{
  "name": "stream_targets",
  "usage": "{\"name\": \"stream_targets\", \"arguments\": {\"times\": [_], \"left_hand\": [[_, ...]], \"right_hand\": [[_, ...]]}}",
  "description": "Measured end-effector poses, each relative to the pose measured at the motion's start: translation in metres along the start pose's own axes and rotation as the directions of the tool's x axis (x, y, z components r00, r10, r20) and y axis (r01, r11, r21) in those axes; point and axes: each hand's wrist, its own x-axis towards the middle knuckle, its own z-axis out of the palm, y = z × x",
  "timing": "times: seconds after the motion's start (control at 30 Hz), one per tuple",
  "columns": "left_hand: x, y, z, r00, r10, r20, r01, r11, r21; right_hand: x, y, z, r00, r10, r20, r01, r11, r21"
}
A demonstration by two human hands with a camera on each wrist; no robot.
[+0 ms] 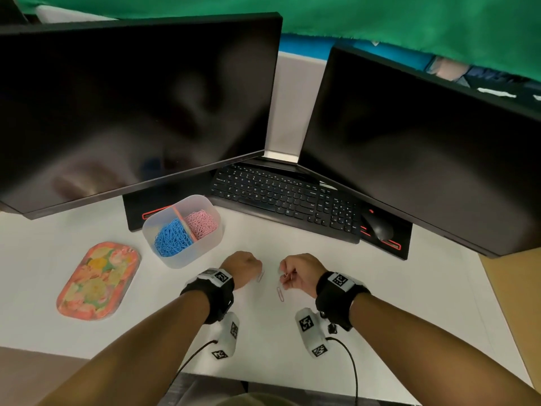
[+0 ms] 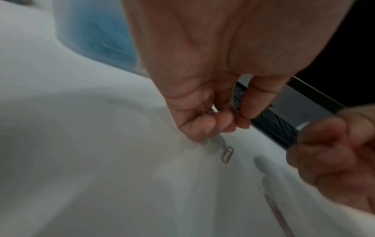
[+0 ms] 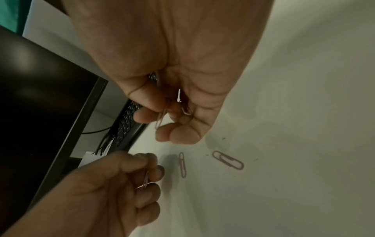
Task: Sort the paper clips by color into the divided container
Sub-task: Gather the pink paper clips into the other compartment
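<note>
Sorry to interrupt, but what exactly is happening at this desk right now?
A person is sorting paper clips by colour into a divided container on the white desk. Blue clips fill one compartment and pink clips the other. The right hand pinches a few pink clips, and the left hand holds one too. Two loose clips are on the desk beneath the hands. A floral lid lies to the left of the container.
</note>
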Motion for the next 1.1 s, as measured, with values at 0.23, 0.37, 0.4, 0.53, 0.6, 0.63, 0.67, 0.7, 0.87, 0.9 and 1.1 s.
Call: {"name": "stream_targets", "arguments": {"times": [0.23, 0.37, 0.4, 0.53, 0.6, 0.63, 0.67, 0.7, 0.87, 0.9, 1.1], "left_hand": [[0.002, -0.005, 0.022, 0.967, 0.242, -0.075, -0.169, 0.837, 0.521], [0.003, -0.006, 0.026, 0.969, 0.238, -0.062, -0.164, 0.814, 0.557], [0.003, -0.006, 0.026, 0.969, 0.239, -0.057, -0.166, 0.808, 0.566], [0.004, -0.007, 0.021, 0.965, 0.255, -0.054, -0.191, 0.833, 0.52], [0.004, -0.008, 0.017, 0.967, 0.247, -0.064, -0.19, 0.867, 0.461], [0.004, -0.009, 0.015, 0.967, 0.243, -0.069, -0.19, 0.88, 0.434], [0.004, -0.01, 0.013, 0.968, 0.241, -0.074, -0.19, 0.891, 0.413], [0.004, -0.01, 0.012, 0.967, 0.243, -0.082, -0.192, 0.897, 0.397], [0.004, -0.012, 0.009, 0.963, 0.232, -0.134, -0.173, 0.921, 0.35], [0.004, -0.013, 0.008, 0.964, 0.226, -0.139, -0.169, 0.927, 0.336], [0.003, -0.018, 0.003, 0.969, 0.193, -0.152, -0.144, 0.947, 0.289]], "right_hand": [[-0.001, 0.004, 0.002, 1.0, 0.016, -0.005, -0.017, 0.997, -0.069], [-0.007, 0.008, 0.0, 0.997, 0.073, 0.017, -0.072, 0.995, -0.075], [-0.008, 0.009, -0.002, 0.995, 0.098, 0.033, -0.096, 0.993, -0.063], [-0.008, 0.011, -0.005, 0.975, 0.198, 0.101, -0.2, 0.98, 0.008], [-0.007, 0.011, -0.006, 0.974, 0.22, 0.063, -0.22, 0.976, -0.003], [-0.006, 0.011, -0.005, 0.979, 0.205, 0.018, -0.203, 0.976, -0.082], [-0.007, 0.011, -0.004, 0.987, 0.161, -0.029, -0.163, 0.958, -0.235], [-0.008, 0.011, -0.002, 0.994, 0.09, -0.068, -0.111, 0.895, -0.433], [-0.013, 0.026, 0.009, 0.974, -0.22, -0.047, 0.071, 0.5, -0.863], [-0.012, 0.03, 0.011, 0.969, -0.246, -0.038, 0.081, 0.455, -0.887], [-0.01, 0.029, 0.021, 0.952, -0.302, 0.057, 0.149, 0.292, -0.945]]}}
